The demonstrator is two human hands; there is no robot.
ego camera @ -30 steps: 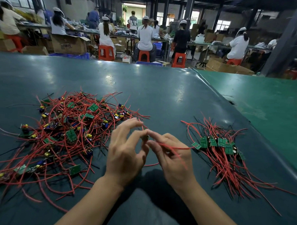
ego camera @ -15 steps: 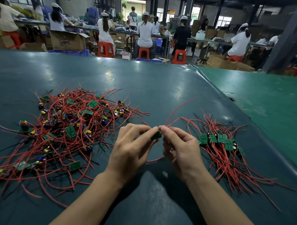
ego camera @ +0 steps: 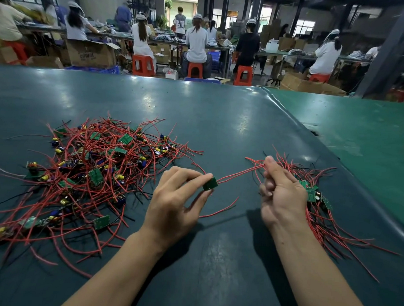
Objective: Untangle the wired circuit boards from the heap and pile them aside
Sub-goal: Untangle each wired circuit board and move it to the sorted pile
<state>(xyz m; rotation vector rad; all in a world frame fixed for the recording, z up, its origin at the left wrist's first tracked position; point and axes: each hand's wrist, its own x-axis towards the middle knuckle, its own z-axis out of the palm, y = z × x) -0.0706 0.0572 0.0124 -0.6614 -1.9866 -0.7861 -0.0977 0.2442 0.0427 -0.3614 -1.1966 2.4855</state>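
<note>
My left hand [ego camera: 173,198] pinches a small square green circuit board [ego camera: 210,183] between thumb and forefinger, just above the dark teal matte tabletop [ego camera: 221,121]. From the board's far edge a pair of thin red wires [ego camera: 239,172] runs taut up and to the right, straight into my right hand [ego camera: 281,193], whose thumb and curled fingers close round them near their free ends. A third red wire [ego camera: 219,211] hangs loose below the board and lies curved on the table between my two wrists.

To the left of my left hand sprawls the tangled heap of green boards with red and black wires [ego camera: 89,171], studded with yellow and blue parts; its nearest strands reach almost to my left knuckles. Just behind and to the right of my right hand lies the smaller sorted pile of boards [ego camera: 315,194], its red leads fanning toward me along my right forearm.

Far beyond my grip, workers in white caps [ego camera: 196,39] sit on orange plastic stools [ego camera: 143,64] at long benches, among brown cardboard boxes [ego camera: 90,53].
</note>
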